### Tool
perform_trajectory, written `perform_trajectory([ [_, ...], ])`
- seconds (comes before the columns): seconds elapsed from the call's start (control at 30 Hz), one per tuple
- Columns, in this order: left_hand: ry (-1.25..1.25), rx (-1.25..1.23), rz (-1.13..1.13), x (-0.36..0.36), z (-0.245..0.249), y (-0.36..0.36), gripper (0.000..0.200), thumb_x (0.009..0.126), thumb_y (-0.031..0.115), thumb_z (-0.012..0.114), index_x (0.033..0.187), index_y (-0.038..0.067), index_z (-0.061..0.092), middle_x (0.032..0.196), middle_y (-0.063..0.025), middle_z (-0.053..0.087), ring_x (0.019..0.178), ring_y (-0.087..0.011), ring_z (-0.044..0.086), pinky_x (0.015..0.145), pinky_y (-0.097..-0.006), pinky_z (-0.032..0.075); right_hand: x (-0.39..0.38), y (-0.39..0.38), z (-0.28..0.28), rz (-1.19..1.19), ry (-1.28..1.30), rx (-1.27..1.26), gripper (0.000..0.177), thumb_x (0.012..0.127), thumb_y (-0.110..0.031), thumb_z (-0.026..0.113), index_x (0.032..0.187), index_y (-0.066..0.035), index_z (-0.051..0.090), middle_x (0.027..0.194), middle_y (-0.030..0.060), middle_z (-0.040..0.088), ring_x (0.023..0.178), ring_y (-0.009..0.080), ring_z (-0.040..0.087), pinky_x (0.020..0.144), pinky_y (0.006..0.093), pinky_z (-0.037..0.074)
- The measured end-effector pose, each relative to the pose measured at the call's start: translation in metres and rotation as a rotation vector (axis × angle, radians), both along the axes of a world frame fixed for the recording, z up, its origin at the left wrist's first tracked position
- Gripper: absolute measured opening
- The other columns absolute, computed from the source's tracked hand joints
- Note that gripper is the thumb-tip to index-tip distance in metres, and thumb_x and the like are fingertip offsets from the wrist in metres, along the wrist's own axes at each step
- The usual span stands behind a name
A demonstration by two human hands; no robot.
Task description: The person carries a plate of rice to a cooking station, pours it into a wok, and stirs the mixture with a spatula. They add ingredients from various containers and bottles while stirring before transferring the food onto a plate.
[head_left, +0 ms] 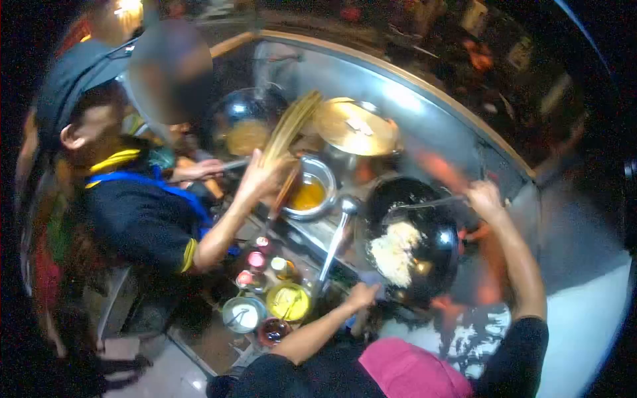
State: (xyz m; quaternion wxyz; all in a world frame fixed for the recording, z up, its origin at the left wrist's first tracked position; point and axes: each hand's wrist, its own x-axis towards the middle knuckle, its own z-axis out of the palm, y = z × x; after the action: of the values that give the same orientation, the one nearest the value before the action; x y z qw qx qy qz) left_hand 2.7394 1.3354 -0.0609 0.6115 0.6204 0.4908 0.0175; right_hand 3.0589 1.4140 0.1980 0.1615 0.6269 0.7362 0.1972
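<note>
A dark wok (pixel 434 265) sits on the stove in front of me, with a pale clump of fried rice (pixel 396 252) in its lower left. My left hand (pixel 362 296) is closed at the wok's near left edge, gripping the handle through a bluish cloth (pixel 373 284). On the far right side, my right hand (pixel 485 199) is wrapped round the handle of a metal wok spatula (pixel 428 202). That tool reaches over the wok, its head blurred near the rice. Left of the wok lies a long-handled ladle (pixel 337 239), touched by neither hand.
Orange flames (pixel 490 275) glow right of the wok. At left, a co-worker (pixel 142 205) holds a bamboo brush (pixel 292 126) near a metal pot (pixel 325 174) of yellow liquid. Several seasoning bowls (pixel 242 315) stand at lower left. A round lid (pixel 355 129) lies behind. A metal splash wall (pixel 451 132) encloses the stove.
</note>
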Motion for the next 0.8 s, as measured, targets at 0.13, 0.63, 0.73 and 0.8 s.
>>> perform_trajectory([
  [0.13, -0.043, -0.042, -0.017, 0.002, 0.001, 0.001, 0.055, 0.081, 0.048, 0.043, 0.055, 0.003, 0.061, 0.061, -0.0128, 0.06, 0.062, -0.0244, 0.06, 0.069, -0.0366, 0.044, 0.013, 0.018, 0.02, -0.054, -0.007, 0.241, 0.015, 0.061, -0.019, 0.067, 0.07, -0.009, 0.061, 0.069, 0.0111, 0.056, 0.069, 0.0255, 0.056, 0.064, 0.0377, 0.043],
  [0.63, -0.065, -0.127, -0.026, 0.015, -0.012, -0.011, 0.067, 0.078, 0.06, 0.04, 0.044, 0.005, 0.056, 0.048, -0.0077, 0.055, 0.051, -0.0192, 0.056, 0.06, -0.0337, 0.045, 0.021, 0.008, -0.006, -0.336, -0.223, 0.105, 0.017, 0.07, -0.012, 0.051, 0.059, -0.007, 0.063, 0.064, 0.0127, 0.062, 0.061, 0.0262, 0.062, 0.056, 0.036, 0.049],
  [0.73, -0.202, -0.133, -0.026, 0.021, -0.028, -0.017, 0.067, 0.08, 0.059, 0.038, 0.044, 0.004, 0.054, 0.045, -0.0078, 0.053, 0.043, -0.018, 0.053, 0.053, -0.0324, 0.045, 0.003, -0.011, -0.033, -0.342, -0.119, -0.071, 0.012, 0.069, -0.017, 0.058, 0.067, -0.006, 0.064, 0.071, 0.0153, 0.063, 0.067, 0.0276, 0.062, 0.06, 0.0358, 0.049],
  [0.8, -0.161, -0.181, -0.091, 0.022, -0.022, -0.016, 0.065, 0.083, 0.054, 0.038, 0.045, 0.004, 0.053, 0.044, -0.0073, 0.052, 0.041, -0.0169, 0.053, 0.049, -0.031, 0.044, -0.001, -0.018, -0.028, -0.372, -0.073, -0.118, 0.013, 0.068, -0.018, 0.06, 0.068, -0.006, 0.064, 0.072, 0.0158, 0.062, 0.068, 0.0277, 0.062, 0.06, 0.036, 0.049],
])
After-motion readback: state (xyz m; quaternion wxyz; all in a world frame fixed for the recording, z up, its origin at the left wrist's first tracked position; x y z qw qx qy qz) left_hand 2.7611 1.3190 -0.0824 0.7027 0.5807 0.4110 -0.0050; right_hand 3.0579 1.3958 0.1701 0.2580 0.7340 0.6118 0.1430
